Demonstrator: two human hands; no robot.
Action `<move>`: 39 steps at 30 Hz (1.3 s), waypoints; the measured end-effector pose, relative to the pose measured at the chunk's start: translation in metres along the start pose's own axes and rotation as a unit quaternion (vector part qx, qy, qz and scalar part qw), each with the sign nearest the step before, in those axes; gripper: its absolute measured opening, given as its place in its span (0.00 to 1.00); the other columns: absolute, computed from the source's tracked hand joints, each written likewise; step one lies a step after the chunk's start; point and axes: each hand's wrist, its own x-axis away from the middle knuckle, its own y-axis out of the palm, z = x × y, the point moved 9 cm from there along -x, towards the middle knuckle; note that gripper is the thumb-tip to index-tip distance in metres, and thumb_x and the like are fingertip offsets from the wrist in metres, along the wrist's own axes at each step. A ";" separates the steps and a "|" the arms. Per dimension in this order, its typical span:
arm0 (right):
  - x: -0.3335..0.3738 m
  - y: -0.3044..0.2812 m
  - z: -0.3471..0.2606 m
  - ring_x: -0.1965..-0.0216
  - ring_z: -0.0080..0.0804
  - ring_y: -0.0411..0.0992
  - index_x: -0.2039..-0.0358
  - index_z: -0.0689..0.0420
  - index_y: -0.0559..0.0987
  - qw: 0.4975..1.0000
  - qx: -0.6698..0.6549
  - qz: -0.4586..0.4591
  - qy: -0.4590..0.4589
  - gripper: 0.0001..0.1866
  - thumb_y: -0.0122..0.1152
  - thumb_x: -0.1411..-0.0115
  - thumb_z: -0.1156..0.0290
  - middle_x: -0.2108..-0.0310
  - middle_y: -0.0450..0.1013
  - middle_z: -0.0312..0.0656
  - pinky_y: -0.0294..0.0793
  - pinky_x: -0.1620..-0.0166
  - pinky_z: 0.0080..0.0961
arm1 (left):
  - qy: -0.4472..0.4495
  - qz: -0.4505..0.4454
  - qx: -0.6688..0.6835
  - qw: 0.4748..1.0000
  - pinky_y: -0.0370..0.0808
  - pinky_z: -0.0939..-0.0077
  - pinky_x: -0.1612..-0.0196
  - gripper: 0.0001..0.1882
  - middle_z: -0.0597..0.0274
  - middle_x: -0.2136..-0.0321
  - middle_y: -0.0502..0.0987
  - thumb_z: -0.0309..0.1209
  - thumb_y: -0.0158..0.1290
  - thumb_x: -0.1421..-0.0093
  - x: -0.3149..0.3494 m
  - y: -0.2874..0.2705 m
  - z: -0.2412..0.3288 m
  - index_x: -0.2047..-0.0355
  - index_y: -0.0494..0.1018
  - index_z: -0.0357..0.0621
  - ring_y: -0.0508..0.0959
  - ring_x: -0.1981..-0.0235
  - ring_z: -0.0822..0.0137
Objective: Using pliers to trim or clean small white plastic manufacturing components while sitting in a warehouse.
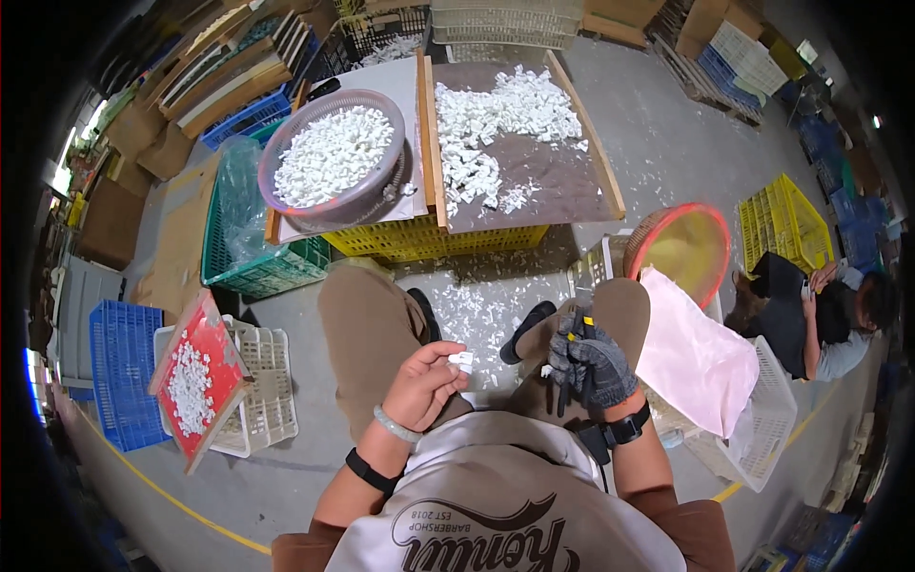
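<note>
Pinching a small white piece (464, 361) between thumb and fingers, the left hand (428, 377) presents it outward, its far end clear of the fingertips, probably so that it can be seen and reached. This grip is bare, perhaps because small parts call for feel. The right hand (593, 363), in a grey glove, has its grip closed around a black hand tool (578, 330) with yellow marks; the glove likely guards against rubbing. Whether the tool's own jaws are parted, I cannot tell. A 2nd white bit (546, 371) shows at the glove's edge, too small to say whether it is held.

The 2 hands stand apart above the lap, at about the same height, which seems to suit close work without stretching. White scraps (477, 324) litter the floor between the shoes.

Ahead, the counter (562, 186) rests over a yellow crate (448, 240), presumably for height. Its wooden side strips appear to keep the loose heap (524, 110) from spilling. Beside it, left, a purple basket (268, 170) holds many more pieces, its wall containing them. Farther left, a red tray (203, 329) bearing pieces leans over a white crate (274, 400), within likely arm's reach. Opposite, a pink sheet (681, 353) drapes beside the right knee, perhaps as a cover.
</note>
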 end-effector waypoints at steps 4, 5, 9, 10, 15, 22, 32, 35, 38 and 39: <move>0.003 0.016 0.001 0.72 0.26 0.65 0.58 0.58 0.69 0.999 0.043 0.017 0.013 0.16 0.59 0.48 0.73 0.73 0.67 0.38 0.68 0.69 0.22 | 0.002 0.026 0.028 0.999 0.76 0.75 0.62 0.09 0.61 0.71 0.74 0.23 0.45 0.38 -0.003 -0.014 0.011 0.57 0.69 0.37 0.75 0.69 0.70; 0.004 0.022 0.000 0.72 0.26 0.65 0.58 0.58 0.69 0.999 0.049 0.018 0.013 0.16 0.59 0.48 0.73 0.73 0.67 0.38 0.68 0.69 0.22 | 0.004 0.024 0.032 0.999 0.76 0.75 0.62 0.09 0.61 0.71 0.74 0.23 0.45 0.38 -0.006 -0.017 0.016 0.57 0.69 0.37 0.75 0.69 0.70; 0.011 0.058 0.016 0.67 0.23 0.67 0.59 0.60 0.71 0.990 0.117 -0.016 0.077 0.14 0.59 0.46 0.72 0.67 0.69 0.37 0.68 0.63 0.19 | 0.016 -0.013 0.043 0.999 0.75 0.77 0.63 0.10 0.62 0.72 0.73 0.23 0.45 0.38 -0.019 -0.014 0.032 0.56 0.69 0.36 0.75 0.70 0.72; 0.009 0.054 0.026 0.67 0.21 0.67 0.58 0.60 0.71 0.974 0.195 -0.019 0.111 0.14 0.58 0.45 0.72 0.67 0.69 0.37 0.68 0.62 0.19 | 0.016 -0.019 0.033 0.999 0.75 0.77 0.64 0.11 0.62 0.72 0.73 0.24 0.45 0.38 -0.023 -0.013 0.034 0.56 0.69 0.36 0.75 0.70 0.73; 0.000 0.062 0.047 0.65 0.23 0.66 0.56 0.62 0.69 0.838 0.525 -0.098 0.112 0.14 0.53 0.40 0.70 0.66 0.68 0.35 0.68 0.59 0.23 | 0.018 -0.025 0.022 0.999 0.77 0.79 0.66 0.11 0.61 0.70 0.74 0.26 0.44 0.37 -0.031 -0.018 0.033 0.57 0.70 0.35 0.75 0.71 0.73; -0.011 0.062 0.053 0.61 0.48 0.69 0.52 0.62 0.66 0.746 0.651 -0.141 0.022 0.21 0.53 0.46 0.73 0.63 0.68 0.54 0.68 0.57 0.36 | 0.035 -0.002 -0.014 0.999 0.78 0.79 0.66 0.11 0.60 0.69 0.75 0.28 0.46 0.37 -0.032 -0.015 0.030 0.57 0.70 0.35 0.76 0.71 0.72; -0.019 0.064 0.052 0.59 0.49 0.70 0.51 0.64 0.65 0.704 0.690 -0.168 0.004 0.23 0.54 0.49 0.76 0.62 0.68 0.55 0.68 0.56 0.37 | 0.025 -0.005 -0.034 0.999 0.79 0.79 0.66 0.10 0.61 0.70 0.76 0.27 0.49 0.39 -0.034 -0.018 0.027 0.59 0.71 0.35 0.77 0.73 0.73; -0.020 0.065 0.049 0.59 0.50 0.70 0.51 0.64 0.66 0.700 0.691 -0.174 0.044 0.24 0.55 0.50 0.75 0.62 0.69 0.55 0.69 0.57 0.37 | 0.025 0.000 -0.043 0.999 0.79 0.79 0.67 0.10 0.61 0.71 0.76 0.27 0.50 0.39 -0.033 -0.017 0.027 0.60 0.72 0.34 0.77 0.74 0.73; -0.018 0.071 0.046 0.53 0.52 0.66 0.49 0.65 0.65 0.673 0.713 -0.173 0.096 0.25 0.51 0.51 0.76 0.57 0.67 0.57 0.64 0.48 0.35 | 0.022 0.010 -0.057 0.998 0.79 0.80 0.67 0.10 0.61 0.71 0.76 0.27 0.50 0.40 -0.032 -0.019 0.027 0.60 0.72 0.34 0.78 0.74 0.73; -0.019 0.065 0.046 0.53 0.52 0.66 0.49 0.65 0.65 0.673 0.713 -0.172 0.095 0.25 0.51 0.51 0.76 0.57 0.67 0.57 0.64 0.48 0.35 | 0.022 0.009 -0.058 0.998 0.79 0.80 0.67 0.10 0.61 0.71 0.76 0.27 0.50 0.40 -0.033 -0.019 0.027 0.60 0.72 0.34 0.78 0.74 0.73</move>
